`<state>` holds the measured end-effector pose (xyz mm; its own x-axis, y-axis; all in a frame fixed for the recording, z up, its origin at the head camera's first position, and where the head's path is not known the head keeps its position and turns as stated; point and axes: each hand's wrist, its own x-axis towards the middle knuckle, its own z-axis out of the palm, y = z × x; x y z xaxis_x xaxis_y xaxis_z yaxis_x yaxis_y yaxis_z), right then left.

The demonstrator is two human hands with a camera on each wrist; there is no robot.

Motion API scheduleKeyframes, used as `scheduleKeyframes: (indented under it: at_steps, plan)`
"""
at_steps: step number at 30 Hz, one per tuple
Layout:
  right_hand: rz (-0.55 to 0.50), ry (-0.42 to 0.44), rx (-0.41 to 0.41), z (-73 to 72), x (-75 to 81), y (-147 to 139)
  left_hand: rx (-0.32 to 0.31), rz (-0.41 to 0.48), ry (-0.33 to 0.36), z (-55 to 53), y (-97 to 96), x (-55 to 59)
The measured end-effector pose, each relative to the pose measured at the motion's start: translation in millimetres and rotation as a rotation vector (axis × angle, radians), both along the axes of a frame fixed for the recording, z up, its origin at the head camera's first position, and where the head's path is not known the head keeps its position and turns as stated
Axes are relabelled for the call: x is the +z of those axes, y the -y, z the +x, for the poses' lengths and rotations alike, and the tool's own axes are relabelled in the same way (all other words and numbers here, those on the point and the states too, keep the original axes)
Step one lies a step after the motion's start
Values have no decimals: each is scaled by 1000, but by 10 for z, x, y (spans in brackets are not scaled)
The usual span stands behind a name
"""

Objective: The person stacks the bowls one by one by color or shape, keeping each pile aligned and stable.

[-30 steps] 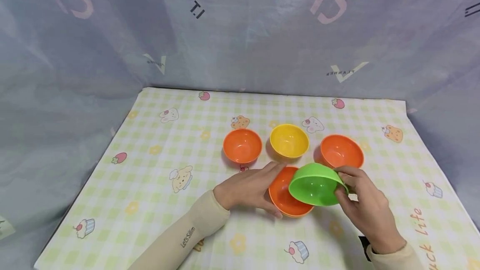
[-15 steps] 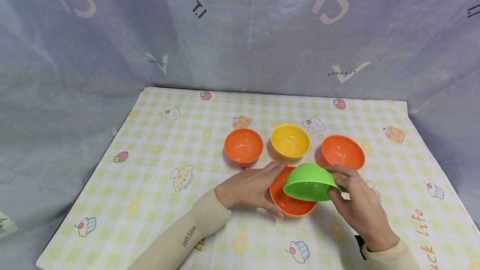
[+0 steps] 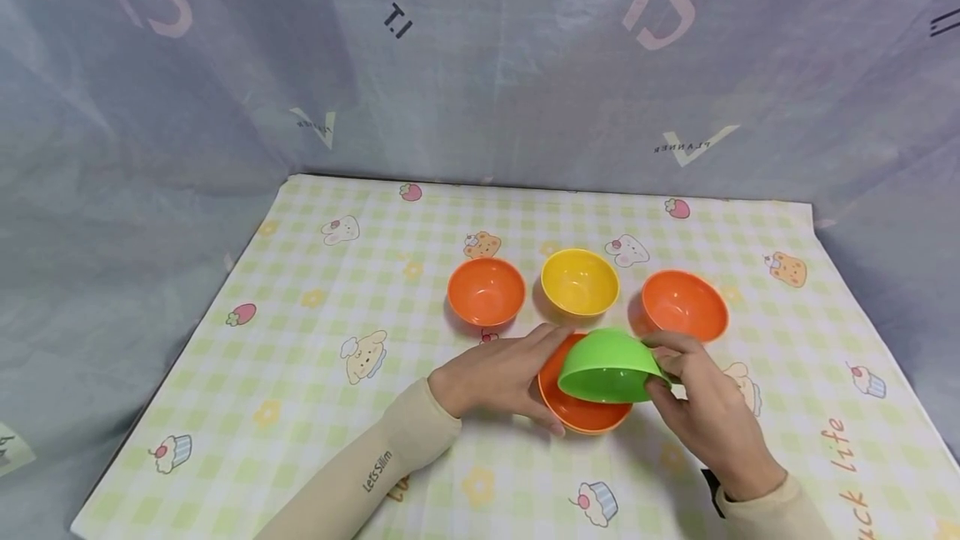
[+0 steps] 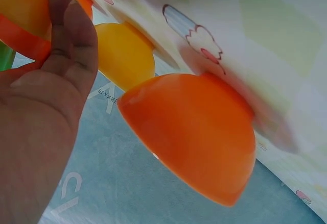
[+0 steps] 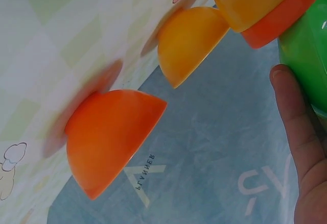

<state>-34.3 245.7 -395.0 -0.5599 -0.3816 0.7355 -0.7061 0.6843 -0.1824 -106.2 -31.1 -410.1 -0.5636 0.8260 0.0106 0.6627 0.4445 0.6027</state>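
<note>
Moving left: green bowl (image 3: 609,363), tipped further rim-down over bowl stack (image 3: 588,417), not seated. Right hand (image 3: 708,411): grip clamped on rim. Left hand (image 3: 501,375): grip clamped round stack.

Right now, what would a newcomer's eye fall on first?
Probably the bright green bowl, tilted in the right hand above the nested orange bowl. The left hand holds the outer yellow bowl around it. Beyond them, a farther yellow bowl stands between a left orange bowl and a right orange bowl.

Row of three bowls (image 3: 580,283) behind, nested bowls (image 3: 585,416) in front, raised bowl (image 3: 610,351) above these
</note>
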Motion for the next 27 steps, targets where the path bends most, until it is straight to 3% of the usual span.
scheduleKeyframes:
  at_steps: [6, 13, 21, 27]
  plan:
    - [16, -24, 10, -16, -4, 18, 1, -1, 1, -6, 6, -11]
    - [29, 56, 10, 18, 9, 46, 7, 9, 42, -19, 8, -30]
    - [23, -28, 57, -22, -40, 96, 12, 7, 57, -25, 8, -34]
    - [28, -17, 51, -9, -66, 114, 16, 6, 57, -34, 4, -48]
